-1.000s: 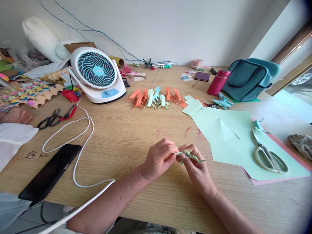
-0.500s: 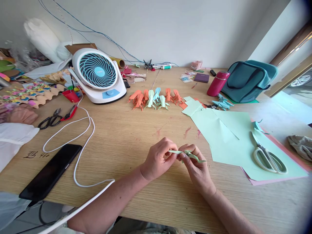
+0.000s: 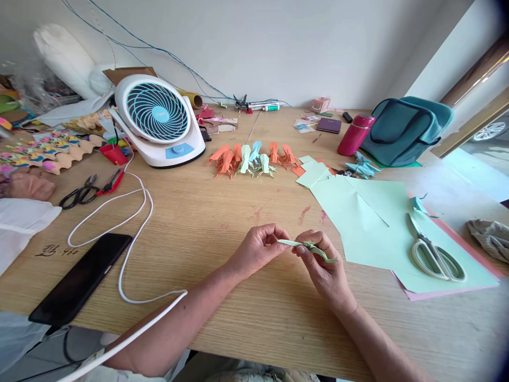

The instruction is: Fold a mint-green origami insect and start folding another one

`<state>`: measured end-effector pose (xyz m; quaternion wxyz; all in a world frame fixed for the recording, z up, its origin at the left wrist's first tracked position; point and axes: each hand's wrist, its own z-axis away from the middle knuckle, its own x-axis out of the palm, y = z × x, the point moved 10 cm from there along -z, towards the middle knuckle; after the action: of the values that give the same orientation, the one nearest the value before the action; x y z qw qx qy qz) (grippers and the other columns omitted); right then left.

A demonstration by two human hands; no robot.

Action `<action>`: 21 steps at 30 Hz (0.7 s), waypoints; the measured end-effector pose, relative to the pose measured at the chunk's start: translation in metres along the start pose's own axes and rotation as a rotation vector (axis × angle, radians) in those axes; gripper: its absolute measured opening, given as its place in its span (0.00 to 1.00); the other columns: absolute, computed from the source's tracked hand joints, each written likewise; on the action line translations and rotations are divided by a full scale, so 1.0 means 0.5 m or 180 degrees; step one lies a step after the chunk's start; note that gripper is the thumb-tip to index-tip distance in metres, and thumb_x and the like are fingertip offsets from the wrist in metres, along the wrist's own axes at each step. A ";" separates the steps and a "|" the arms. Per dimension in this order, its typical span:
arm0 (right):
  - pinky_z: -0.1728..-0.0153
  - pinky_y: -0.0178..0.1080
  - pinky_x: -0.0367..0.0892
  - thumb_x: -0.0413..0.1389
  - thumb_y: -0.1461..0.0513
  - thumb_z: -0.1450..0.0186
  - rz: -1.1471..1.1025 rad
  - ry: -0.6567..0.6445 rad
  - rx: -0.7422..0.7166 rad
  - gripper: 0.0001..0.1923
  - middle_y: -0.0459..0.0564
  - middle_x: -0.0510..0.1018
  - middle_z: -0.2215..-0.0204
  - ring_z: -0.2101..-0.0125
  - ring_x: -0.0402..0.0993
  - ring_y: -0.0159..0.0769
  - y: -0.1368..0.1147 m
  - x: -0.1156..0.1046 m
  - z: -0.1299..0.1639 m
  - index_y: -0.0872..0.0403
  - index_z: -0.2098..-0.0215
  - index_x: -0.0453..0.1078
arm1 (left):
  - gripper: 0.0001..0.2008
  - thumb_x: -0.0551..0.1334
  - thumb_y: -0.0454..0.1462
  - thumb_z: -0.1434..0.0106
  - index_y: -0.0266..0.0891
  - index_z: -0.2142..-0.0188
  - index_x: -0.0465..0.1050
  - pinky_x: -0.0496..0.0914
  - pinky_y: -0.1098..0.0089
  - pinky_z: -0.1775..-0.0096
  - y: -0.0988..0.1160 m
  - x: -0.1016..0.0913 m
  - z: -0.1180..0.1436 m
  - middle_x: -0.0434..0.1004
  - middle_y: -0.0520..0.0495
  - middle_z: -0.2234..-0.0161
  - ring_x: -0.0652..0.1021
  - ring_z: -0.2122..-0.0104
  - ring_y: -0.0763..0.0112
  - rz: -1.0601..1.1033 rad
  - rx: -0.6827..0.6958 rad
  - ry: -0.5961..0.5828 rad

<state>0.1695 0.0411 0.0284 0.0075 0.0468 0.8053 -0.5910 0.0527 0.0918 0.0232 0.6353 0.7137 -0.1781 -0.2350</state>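
A light green folded paper figure [image 3: 324,255] is held above the table between both my hands. My right hand [image 3: 324,265] pinches its body between thumb and fingers, with a thin folded end sticking out to the right. My left hand [image 3: 262,246] is closed at the long pointed end on the left, thumb and fingertips pressed at its tip. Beyond my hands stands a row of similar paper figures, among them an orange one [image 3: 225,160], a pale green one [image 3: 245,159] and a blue one [image 3: 255,150].
To the right lie green paper sheets [image 3: 366,249] with scissors [image 3: 436,257] on top. A red bottle [image 3: 355,137] and a teal bag [image 3: 400,132] stand behind them. On the left are a fan [image 3: 159,119], a black phone [image 3: 81,278], a white cable [image 3: 123,284] and black-handled shears [image 3: 81,195].
My left hand has turned slightly and its fingers have straightened a little along the pointed end. The paper figure has tilted slightly in my right hand.
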 end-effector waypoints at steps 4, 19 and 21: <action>0.65 0.40 0.64 0.55 0.57 0.30 -0.0022 -0.0041 0.0219 0.06 0.47 0.71 0.67 0.66 0.69 0.37 0.017 0.005 0.000 0.50 0.64 0.66 | 0.06 0.61 0.29 0.40 0.39 0.63 0.73 0.65 0.77 0.73 0.077 -0.020 0.023 0.72 0.52 0.69 0.69 0.75 0.78 -0.1090 0.1183 0.0612; 0.66 0.39 0.64 0.55 0.57 0.30 -0.0185 -0.0161 0.0349 0.07 0.47 0.71 0.67 0.66 0.68 0.36 0.017 0.020 0.005 0.50 0.65 0.66 | 0.06 0.60 0.28 0.36 0.40 0.64 0.71 0.70 0.75 0.68 0.144 0.013 0.072 0.74 0.49 0.68 0.75 0.70 0.75 -0.2390 0.2413 0.0817; 0.66 0.39 0.64 0.55 0.57 0.31 -0.0202 -0.0149 0.0352 0.07 0.47 0.70 0.67 0.66 0.68 0.36 0.017 0.019 0.005 0.50 0.65 0.66 | 0.06 0.59 0.28 0.35 0.40 0.65 0.71 0.69 0.76 0.68 0.145 0.016 0.075 0.74 0.49 0.68 0.74 0.71 0.76 -0.2488 0.2481 0.0824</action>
<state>0.1606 0.0420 0.0187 0.0050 0.0077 0.7721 -0.6355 0.0414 0.0471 0.0912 0.2073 0.9314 0.1052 -0.2802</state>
